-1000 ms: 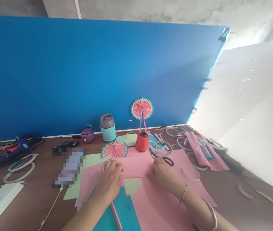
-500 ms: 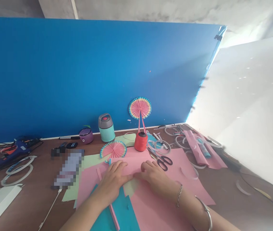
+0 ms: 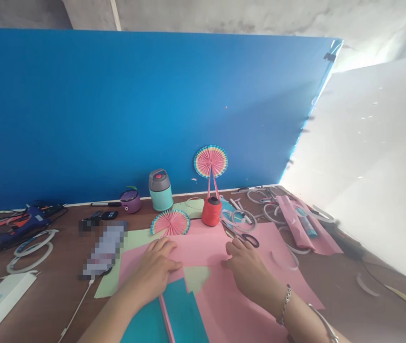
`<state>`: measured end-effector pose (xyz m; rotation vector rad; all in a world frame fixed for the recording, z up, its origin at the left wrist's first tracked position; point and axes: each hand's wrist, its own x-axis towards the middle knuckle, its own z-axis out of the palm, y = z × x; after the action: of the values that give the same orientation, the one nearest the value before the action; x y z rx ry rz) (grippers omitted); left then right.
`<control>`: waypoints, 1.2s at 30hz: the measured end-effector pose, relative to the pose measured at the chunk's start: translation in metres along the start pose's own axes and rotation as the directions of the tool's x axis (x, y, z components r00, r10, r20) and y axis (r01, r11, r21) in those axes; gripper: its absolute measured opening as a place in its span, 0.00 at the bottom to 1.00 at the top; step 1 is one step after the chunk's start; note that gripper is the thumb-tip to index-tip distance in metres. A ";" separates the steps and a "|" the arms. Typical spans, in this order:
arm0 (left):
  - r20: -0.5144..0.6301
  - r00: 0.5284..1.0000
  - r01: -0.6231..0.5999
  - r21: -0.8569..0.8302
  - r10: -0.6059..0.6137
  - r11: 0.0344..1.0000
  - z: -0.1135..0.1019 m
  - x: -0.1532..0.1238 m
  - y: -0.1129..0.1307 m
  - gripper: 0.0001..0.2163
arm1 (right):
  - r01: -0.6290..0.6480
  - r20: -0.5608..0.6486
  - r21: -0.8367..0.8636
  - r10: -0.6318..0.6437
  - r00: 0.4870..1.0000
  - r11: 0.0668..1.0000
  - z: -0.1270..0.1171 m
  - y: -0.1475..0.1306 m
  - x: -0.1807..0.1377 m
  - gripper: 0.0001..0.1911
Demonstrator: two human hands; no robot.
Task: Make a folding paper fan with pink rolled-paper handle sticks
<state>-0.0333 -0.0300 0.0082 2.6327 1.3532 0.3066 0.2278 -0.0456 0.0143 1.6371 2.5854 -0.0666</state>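
Observation:
My left hand [image 3: 155, 270] lies flat, fingers out, on the left part of a pink paper sheet [image 3: 203, 250] on the wooden table. My right hand [image 3: 248, 267] presses the same sheet further right, fingers bent down onto the paper. Nothing is held in either hand. A teal sheet [image 3: 167, 317] with a pink folded strip [image 3: 166, 317] on it lies just below my left hand. Black-handled scissors [image 3: 248, 239] rest right beyond my right fingertips. A small pink paper fan [image 3: 170, 222] lies behind the sheet.
A red thread spool [image 3: 211, 211], a teal flask [image 3: 160, 189] and a purple pot [image 3: 130, 200] stand by the blue board [image 3: 117, 109]. A second paper fan [image 3: 210, 161] leans on it. A glue gun [image 3: 20, 224] and tape rings [image 3: 31, 247] lie left; more rings and pink strips [image 3: 292, 219] lie right.
My hands, close together at the sheet's middle half a second ago, have slid apart along the pink paper: left hand leftward, right hand rightward toward the scissors.

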 end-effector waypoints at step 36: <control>0.040 0.998 0.049 -0.105 -0.045 0.993 0.003 0.000 0.003 0.15 | -0.318 0.089 0.381 0.308 0.947 0.868 0.005 0.024 0.010 0.04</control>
<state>-0.0296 -0.0318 0.0065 2.5040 1.3471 0.3114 0.2457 -0.0264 0.0085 2.1501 2.3558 -0.6164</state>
